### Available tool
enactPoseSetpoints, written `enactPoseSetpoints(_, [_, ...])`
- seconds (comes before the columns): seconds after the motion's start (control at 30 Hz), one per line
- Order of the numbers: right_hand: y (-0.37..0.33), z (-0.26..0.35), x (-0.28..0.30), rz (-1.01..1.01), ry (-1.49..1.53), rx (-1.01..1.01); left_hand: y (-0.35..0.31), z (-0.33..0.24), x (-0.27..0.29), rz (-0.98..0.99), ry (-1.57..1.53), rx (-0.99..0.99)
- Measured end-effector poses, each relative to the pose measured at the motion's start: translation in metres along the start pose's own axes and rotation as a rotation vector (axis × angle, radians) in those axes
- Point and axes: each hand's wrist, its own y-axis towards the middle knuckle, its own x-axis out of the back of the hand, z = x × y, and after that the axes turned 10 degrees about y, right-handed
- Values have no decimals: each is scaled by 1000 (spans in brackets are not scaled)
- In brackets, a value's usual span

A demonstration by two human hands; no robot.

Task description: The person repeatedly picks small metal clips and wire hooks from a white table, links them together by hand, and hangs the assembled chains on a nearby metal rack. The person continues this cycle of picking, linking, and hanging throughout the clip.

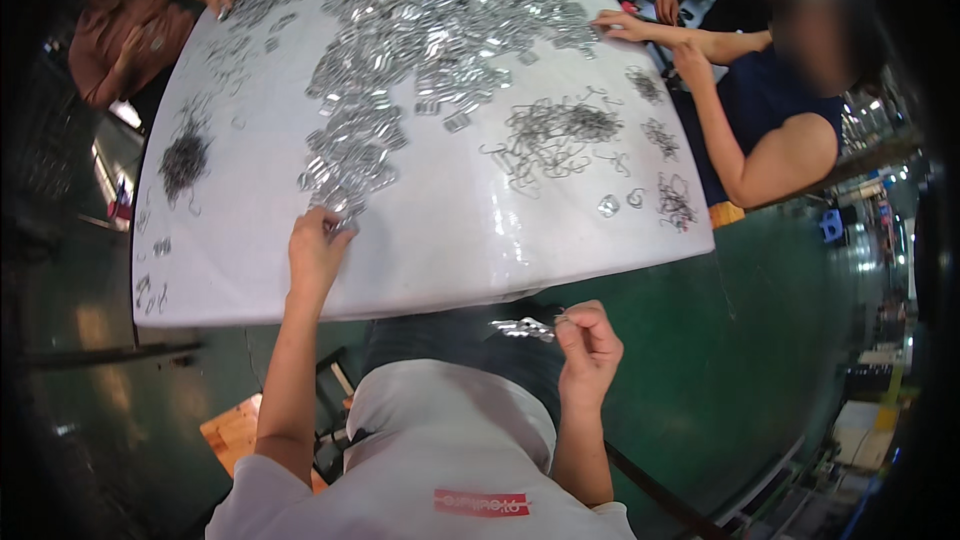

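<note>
Left hand (314, 258): over the tabletop's near part, thumb and fingers curled nearly together at the near tip of the silver pieces (350, 150); whether one is pinched, I cannot tell for sure.
Right hand (590, 348): off the near edge, above the lap, thumb and fingers closed on a shiny strip (522, 328) that points left.
Silver pieces: a broad heap across the far middle, narrowing toward the left hand.
Tabletop (420, 250): white-covered, under all the piles.
Wires (540, 140): a loose, bent tangle right of the heap, with smaller clumps along the right edge.
Dark bundle (185, 162): near the left edge.
Co-workers: one person (135, 15) far left, two at right.
</note>
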Motion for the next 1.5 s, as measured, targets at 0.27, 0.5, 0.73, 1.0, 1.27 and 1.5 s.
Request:
enactPoseSetpoints(0.27, [-3,-12,-1,-13,70,-69,-12,-52,-8,381,-945,176])
enactPoseSetpoints(0.5, [8,-15,0,-23,-23,-77,-33,-139,-22,685,-1091,122])
enactPoseSetpoints(0.73, [18,-14,4,-42,-32,-22,-59,-183,8,596,-1128,-84])
enactPoseSetpoints(1.0, [24,-13,3,-51,1,-28,-70,-194,20,519,-1087,-164])
enactPoseSetpoints(1.27, [30,-7,4,30,-69,-39,-42,-195,24,470,-942,-481])
enactPoseSetpoints(1.5, [32,-11,9,150,-99,-64,-35,-192,34,681,-963,-447])
